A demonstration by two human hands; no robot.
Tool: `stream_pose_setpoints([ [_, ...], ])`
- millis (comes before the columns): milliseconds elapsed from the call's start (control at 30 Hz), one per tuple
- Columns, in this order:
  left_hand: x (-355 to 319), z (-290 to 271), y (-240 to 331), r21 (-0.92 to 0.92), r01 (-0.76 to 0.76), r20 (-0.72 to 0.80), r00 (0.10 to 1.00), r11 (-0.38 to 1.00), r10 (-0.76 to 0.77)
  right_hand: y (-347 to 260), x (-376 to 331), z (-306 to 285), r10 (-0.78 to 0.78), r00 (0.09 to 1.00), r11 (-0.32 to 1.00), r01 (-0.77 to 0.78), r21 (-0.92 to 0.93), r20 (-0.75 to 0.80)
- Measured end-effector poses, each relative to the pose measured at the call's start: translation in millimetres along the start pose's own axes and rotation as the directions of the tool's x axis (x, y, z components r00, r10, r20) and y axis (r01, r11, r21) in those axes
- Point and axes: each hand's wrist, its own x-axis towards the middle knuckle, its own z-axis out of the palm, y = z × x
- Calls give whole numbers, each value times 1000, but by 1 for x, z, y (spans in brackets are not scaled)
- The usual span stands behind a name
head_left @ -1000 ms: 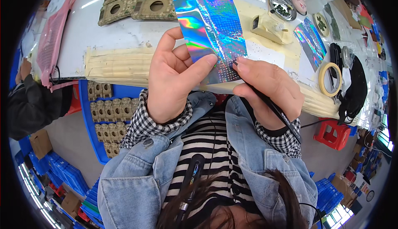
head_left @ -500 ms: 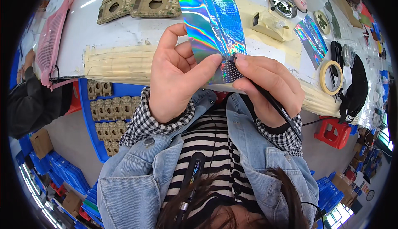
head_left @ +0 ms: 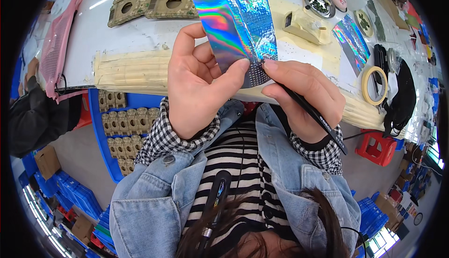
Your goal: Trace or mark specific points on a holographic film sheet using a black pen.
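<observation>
In my left hand (head_left: 199, 82) I hold a shiny holographic sheet (head_left: 229, 22), pinched near its lower edge between thumb and fingers. A grid of small dots covers the sheet's lower end. My right hand (head_left: 308, 89) grips slim black tweezers (head_left: 314, 114), whose tips touch or nearly touch the sheet beside my left thumb. Whether anything sits between the tips is too small to tell. Both hands are raised above the table's near edge, close together.
Camouflage-patterned cases (head_left: 173, 4) lie at the back left, beside a pink mesh pouch (head_left: 58, 47). A cream block-shaped device (head_left: 306, 26), a round tin with green bits (head_left: 319, 2), another holographic sheet (head_left: 351, 43) and a tape roll (head_left: 374, 86) lie right. Below left stands a blue tray (head_left: 110, 162); a person's dark sleeve (head_left: 42, 113) is far left.
The holographic sheet has shifted slightly up and left and tilted, with its rainbow glare changed. My right hand and tweezers have moved slightly, staying at the dotted part.
</observation>
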Motion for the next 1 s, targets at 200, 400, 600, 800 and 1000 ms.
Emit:
stream_pose_setpoints([
  [200,1,-2,1,-41,85,25,996,996,-84,2,-4,-2,-13,999,1000,13,1,-46],
  [400,1,-4,-1,-111,127,22,992,986,-125,6,-10,-3,-18,994,1000,21,22,-107],
  [600,2,-3,-1,-115,147,29,989,982,-145,4,-7,-4,-64,997,998,63,-22,-50],
  [800,1,-2,0,-114,164,8,986,980,-164,3,-7,-1,-58,998,996,57,-67,-15],
  [1000,1,0,-1,-124,141,-4,990,982,-143,5,-8,1,-53,999,996,52,-73,-11],
])
